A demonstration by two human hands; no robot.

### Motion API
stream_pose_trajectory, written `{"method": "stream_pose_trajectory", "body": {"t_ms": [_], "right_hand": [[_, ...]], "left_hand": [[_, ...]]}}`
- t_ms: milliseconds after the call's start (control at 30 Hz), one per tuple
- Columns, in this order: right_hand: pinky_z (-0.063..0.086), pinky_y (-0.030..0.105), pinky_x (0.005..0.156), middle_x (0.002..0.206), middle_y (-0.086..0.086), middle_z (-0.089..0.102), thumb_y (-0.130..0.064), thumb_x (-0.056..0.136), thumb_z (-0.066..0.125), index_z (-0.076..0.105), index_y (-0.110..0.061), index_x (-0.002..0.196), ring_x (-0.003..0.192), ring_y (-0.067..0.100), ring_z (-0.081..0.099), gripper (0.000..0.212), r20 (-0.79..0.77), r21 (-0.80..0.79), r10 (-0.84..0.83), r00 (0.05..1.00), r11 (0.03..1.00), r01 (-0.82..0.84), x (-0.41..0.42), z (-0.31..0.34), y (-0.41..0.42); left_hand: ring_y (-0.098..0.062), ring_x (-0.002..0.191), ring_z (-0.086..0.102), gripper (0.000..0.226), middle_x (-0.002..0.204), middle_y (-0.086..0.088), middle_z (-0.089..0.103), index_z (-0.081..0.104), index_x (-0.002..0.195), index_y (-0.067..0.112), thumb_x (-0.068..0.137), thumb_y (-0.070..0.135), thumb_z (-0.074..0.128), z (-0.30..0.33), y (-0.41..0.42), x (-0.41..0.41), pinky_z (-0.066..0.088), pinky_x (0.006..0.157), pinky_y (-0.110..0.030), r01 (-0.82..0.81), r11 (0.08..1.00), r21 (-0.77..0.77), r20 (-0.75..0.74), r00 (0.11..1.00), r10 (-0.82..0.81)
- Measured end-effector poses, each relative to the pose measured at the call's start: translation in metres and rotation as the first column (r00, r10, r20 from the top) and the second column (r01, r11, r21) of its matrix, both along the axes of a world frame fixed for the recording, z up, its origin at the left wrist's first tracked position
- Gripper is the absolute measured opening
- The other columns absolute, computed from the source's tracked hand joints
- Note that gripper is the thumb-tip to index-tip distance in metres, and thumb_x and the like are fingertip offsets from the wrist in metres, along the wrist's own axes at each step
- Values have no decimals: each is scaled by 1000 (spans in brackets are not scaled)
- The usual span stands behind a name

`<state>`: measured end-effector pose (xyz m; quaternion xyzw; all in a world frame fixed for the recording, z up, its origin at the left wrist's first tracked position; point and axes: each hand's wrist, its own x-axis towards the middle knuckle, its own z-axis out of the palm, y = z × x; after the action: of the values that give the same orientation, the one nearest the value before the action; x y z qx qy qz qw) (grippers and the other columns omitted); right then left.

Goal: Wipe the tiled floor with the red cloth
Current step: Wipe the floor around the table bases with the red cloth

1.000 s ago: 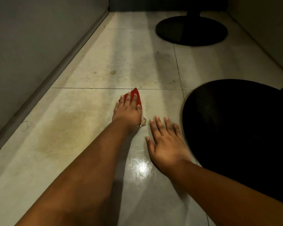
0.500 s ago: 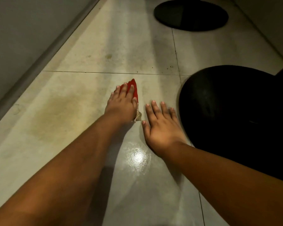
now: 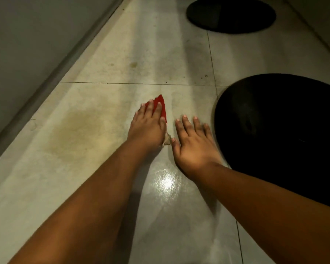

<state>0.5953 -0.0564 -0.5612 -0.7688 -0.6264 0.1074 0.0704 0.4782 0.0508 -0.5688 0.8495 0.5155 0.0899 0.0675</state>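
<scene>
Left hand [image 3: 148,128] pressing red cloth [image 3: 161,107] flat-fingered onto tiled floor [image 3: 107,73]; right hand [image 3: 193,145] spread open beside it.

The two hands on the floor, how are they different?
The left hand presses flat on the red cloth; the right hand rests on bare tiled floor. The left hand reaches farther ahead than the right hand. Both have straight fingers, palms down.
</scene>
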Motion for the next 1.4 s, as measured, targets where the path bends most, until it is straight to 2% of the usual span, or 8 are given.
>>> {"method": "stream_pose_trajectory", "body": {"t_ms": [200,433,567,700,900,1067,1200,1400], "right_hand": [[-8,44,122,164,-3,-15,-51,101,7,-8,-26,157,149,19,-21,63,-7,-7,-6,1000,1000,6,0,0,-1],[-7,44,122,165,-3,-12,-50,102,10,-4,-25,158,150,19,-18,63,9,-9,-4,1000,1000,4,0,0,-1],[-6,44,122,165,-2,-11,-50,102,10,-4,-25,158,150,20,-18,63,22,-4,-4,1000,1000,4,0,-1,0],[-6,44,122,165,-2,-13,-50,101,8,-6,-25,158,150,20,-19,64,26,-15,-6,1000,1000,6,-1,0,-1],[-5,45,122,165,-2,-11,-50,102,10,-4,-24,158,150,20,-18,63,19,-7,-4,1000,1000,5,0,1,-1],[-7,44,122,165,-3,-15,-51,101,8,-7,-25,157,149,19,-21,64,8,-20,-4,1000,1000,4,0,1,0],[-6,45,122,165,-3,-14,-51,101,8,-6,-25,158,149,20,-20,64,7,-13,-8,1000,1000,8,0,1,0],[-8,45,122,165,-3,-10,-51,101,10,-3,-25,158,150,19,-18,64,12,5,-9,1000,1000,9,0,-2,2]], "left_hand": [[-11,147,-19,62,161,5,-14,-11,153,27,95,46,-2,4,-79,-47,-9,119,-29,117,991,-61,-64,991,-121],[-21,150,2,56,163,-4,8,10,156,22,103,39,17,0,-7,-7,3,119,-34,38,999,-14,-15,999,-38],[-22,150,-1,56,163,-5,4,8,156,21,104,37,20,4,-16,-9,1,120,-35,59,997,-42,10,998,-58],[-16,149,-10,56,163,1,-5,-3,155,26,102,41,11,4,-61,-33,-5,120,-32,126,991,-54,-25,991,-128],[-22,150,0,55,164,-4,5,9,156,22,104,36,23,6,-18,-6,1,119,-35,50,997,-53,-17,999,-51],[-13,147,-20,61,162,2,-15,-9,154,24,97,42,2,11,-94,-41,-7,121,-33,99,991,-84,-38,994,-103],[-13,147,-20,63,162,2,-15,-11,154,26,94,44,-4,10,-96,-51,-8,120,-32,98,990,-100,-89,990,-107],[-21,149,-10,57,163,-5,-7,-3,155,20,104,37,16,6,-36,-13,-6,120,-34,41,992,-118,-73,996,-50]]}}
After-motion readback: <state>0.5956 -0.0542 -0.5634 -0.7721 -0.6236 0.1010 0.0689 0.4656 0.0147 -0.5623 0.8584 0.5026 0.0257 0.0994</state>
